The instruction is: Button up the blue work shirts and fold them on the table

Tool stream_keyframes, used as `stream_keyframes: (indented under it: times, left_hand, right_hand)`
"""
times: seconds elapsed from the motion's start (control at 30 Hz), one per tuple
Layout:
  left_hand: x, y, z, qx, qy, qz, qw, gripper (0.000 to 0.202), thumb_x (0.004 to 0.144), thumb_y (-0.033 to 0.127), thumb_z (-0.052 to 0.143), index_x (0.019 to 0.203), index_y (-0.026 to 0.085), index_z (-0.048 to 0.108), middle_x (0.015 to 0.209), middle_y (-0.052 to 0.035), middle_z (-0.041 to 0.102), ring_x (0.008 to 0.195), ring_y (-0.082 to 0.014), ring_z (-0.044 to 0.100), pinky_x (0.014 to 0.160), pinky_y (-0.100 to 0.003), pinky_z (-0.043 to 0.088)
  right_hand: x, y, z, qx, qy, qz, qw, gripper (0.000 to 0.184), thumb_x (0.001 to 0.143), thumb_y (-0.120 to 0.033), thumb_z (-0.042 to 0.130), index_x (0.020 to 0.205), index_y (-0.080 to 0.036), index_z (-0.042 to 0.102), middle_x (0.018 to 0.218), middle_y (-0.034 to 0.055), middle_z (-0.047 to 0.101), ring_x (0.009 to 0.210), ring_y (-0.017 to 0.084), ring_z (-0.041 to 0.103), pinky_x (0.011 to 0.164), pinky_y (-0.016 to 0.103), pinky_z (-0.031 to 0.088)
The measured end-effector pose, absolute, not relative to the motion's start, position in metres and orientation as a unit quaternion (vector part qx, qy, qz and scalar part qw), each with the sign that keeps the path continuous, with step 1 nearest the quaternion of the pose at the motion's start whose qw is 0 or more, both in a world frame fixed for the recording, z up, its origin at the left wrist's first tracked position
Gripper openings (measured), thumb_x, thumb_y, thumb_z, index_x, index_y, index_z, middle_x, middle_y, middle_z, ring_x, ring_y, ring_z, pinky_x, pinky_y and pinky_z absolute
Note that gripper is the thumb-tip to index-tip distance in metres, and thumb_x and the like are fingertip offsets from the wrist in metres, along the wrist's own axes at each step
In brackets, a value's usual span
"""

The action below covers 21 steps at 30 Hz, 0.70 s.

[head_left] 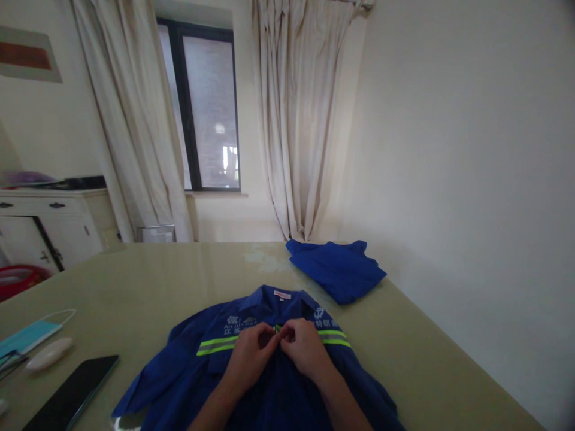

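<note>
A blue work jacket [179,371] with bright yellow-green and grey reflective stripes lies spread on the table, its collar pointing away from me. My left hand [254,353] and my right hand [303,344] meet at the middle of its chest, at the front opening level with the stripe. Thumb and fingers of each hand are pinched together on the jacket's front edge, the fingertips almost touching. Whatever small fastener may be between them is hidden by the fingers. White lettering shows on both sides of the chest, and a label sits inside the collar.
Another blue garment [339,269] lies folded at the table's [449,365] far right edge. At the left are a phone [74,392], a white oval object [50,353], a light blue face mask [31,336] and dark-framed glasses [12,362]. A wall [471,149] borders the right side.
</note>
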<state>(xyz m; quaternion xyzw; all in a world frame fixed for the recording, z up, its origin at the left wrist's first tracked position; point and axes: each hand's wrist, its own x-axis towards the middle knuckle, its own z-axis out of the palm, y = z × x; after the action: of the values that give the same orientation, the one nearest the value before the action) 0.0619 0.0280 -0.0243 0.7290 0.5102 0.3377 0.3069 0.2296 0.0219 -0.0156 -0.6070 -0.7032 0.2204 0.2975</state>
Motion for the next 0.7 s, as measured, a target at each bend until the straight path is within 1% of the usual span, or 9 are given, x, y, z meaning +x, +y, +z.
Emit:
stream_keyframes:
  times: [0.1, 0.2, 0.3, 0.37, 0.43, 0.5, 0.57, 0.63, 0.7]
  left_hand:
    - [0.058, 0.035, -0.032, 0.723, 0.497, 0.343, 0.335, 0.027, 0.086, 0.041, 0.058, 0.082, 0.018, 0.071, 0.077, -0.0036, 0.074, 0.073, -0.0204, 0.066, 0.067, -0.028, 0.043]
    - [0.054, 0.042, -0.043, 0.692, 0.478, 0.366, 0.398, 0.025, 0.082, 0.042, 0.062, 0.086, 0.017, 0.067, 0.078, -0.0033, 0.072, 0.071, -0.0192, 0.065, 0.066, -0.028, 0.046]
    - [0.052, 0.047, -0.051, 0.644, 0.472, 0.386, 0.461, 0.028, 0.076, 0.042, 0.066, 0.092, 0.020, 0.057, 0.072, 0.0013, 0.067, 0.064, -0.0173, 0.062, 0.059, -0.026, 0.044]
    - [0.052, 0.047, -0.050, 0.643, 0.470, 0.388, 0.465, 0.028, 0.077, 0.039, 0.066, 0.093, 0.023, 0.051, 0.069, 0.0045, 0.064, 0.061, -0.0161, 0.059, 0.056, -0.025, 0.041]
    - [0.053, 0.043, -0.044, 0.678, 0.466, 0.373, 0.428, 0.022, 0.080, 0.034, 0.063, 0.095, 0.023, 0.050, 0.069, 0.0055, 0.063, 0.062, -0.0156, 0.058, 0.056, -0.024, 0.039]
    - [0.053, 0.038, -0.035, 0.726, 0.467, 0.344, 0.369, 0.015, 0.084, 0.028, 0.059, 0.098, 0.023, 0.055, 0.072, 0.0045, 0.065, 0.065, -0.0157, 0.059, 0.059, -0.025, 0.038]
    - [0.054, 0.033, -0.027, 0.763, 0.473, 0.309, 0.315, 0.013, 0.087, 0.025, 0.057, 0.099, 0.024, 0.062, 0.078, 0.0029, 0.067, 0.070, -0.0165, 0.061, 0.064, -0.026, 0.040]
    - [0.054, 0.029, -0.022, 0.787, 0.479, 0.287, 0.264, 0.014, 0.088, 0.022, 0.058, 0.098, 0.026, 0.067, 0.089, 0.0010, 0.069, 0.082, -0.0181, 0.063, 0.074, -0.028, 0.043]
    - [0.054, 0.026, -0.020, 0.803, 0.483, 0.274, 0.217, 0.017, 0.089, 0.021, 0.059, 0.100, 0.028, 0.069, 0.100, -0.0003, 0.068, 0.095, -0.0196, 0.064, 0.083, -0.029, 0.044]
  right_hand:
    - [0.230, 0.021, -0.012, -0.606, -0.706, 0.217, 0.295, 0.012, 0.075, -0.015, 0.067, 0.080, -0.020, 0.077, 0.073, 0.0016, 0.074, 0.070, 0.016, 0.066, 0.063, 0.023, 0.040]
    - [0.231, 0.021, -0.010, -0.596, -0.708, 0.227, 0.304, 0.009, 0.075, -0.015, 0.068, 0.079, -0.019, 0.076, 0.070, 0.0005, 0.072, 0.067, 0.015, 0.064, 0.062, 0.023, 0.039]
    - [0.233, 0.025, -0.013, -0.576, -0.702, 0.254, 0.332, 0.006, 0.076, -0.017, 0.069, 0.079, -0.018, 0.075, 0.069, -0.0001, 0.070, 0.066, 0.014, 0.061, 0.061, 0.023, 0.039]
    - [0.233, 0.028, -0.018, -0.568, -0.691, 0.280, 0.348, 0.005, 0.076, -0.017, 0.070, 0.079, -0.017, 0.074, 0.069, -0.0002, 0.069, 0.066, 0.014, 0.060, 0.061, 0.023, 0.039]
    - [0.234, 0.030, -0.024, -0.569, -0.674, 0.307, 0.358, 0.005, 0.076, -0.018, 0.069, 0.078, -0.017, 0.074, 0.070, 0.0000, 0.069, 0.067, 0.015, 0.060, 0.060, 0.023, 0.039]
    - [0.233, 0.032, -0.027, -0.572, -0.652, 0.337, 0.365, 0.005, 0.077, -0.019, 0.068, 0.078, -0.016, 0.073, 0.071, 0.0005, 0.069, 0.069, 0.016, 0.060, 0.061, 0.024, 0.040]
    - [0.234, 0.033, -0.030, -0.575, -0.631, 0.362, 0.375, 0.007, 0.077, -0.020, 0.068, 0.078, -0.016, 0.073, 0.074, 0.0012, 0.070, 0.074, 0.017, 0.062, 0.065, 0.025, 0.042]
    - [0.234, 0.033, -0.031, -0.577, -0.613, 0.381, 0.381, 0.009, 0.076, -0.022, 0.068, 0.078, -0.017, 0.073, 0.077, 0.0013, 0.071, 0.079, 0.018, 0.064, 0.069, 0.026, 0.044]
    - [0.234, 0.035, -0.033, -0.582, -0.602, 0.388, 0.385, 0.009, 0.074, -0.024, 0.068, 0.077, -0.017, 0.074, 0.077, 0.0010, 0.071, 0.080, 0.019, 0.064, 0.071, 0.026, 0.045]
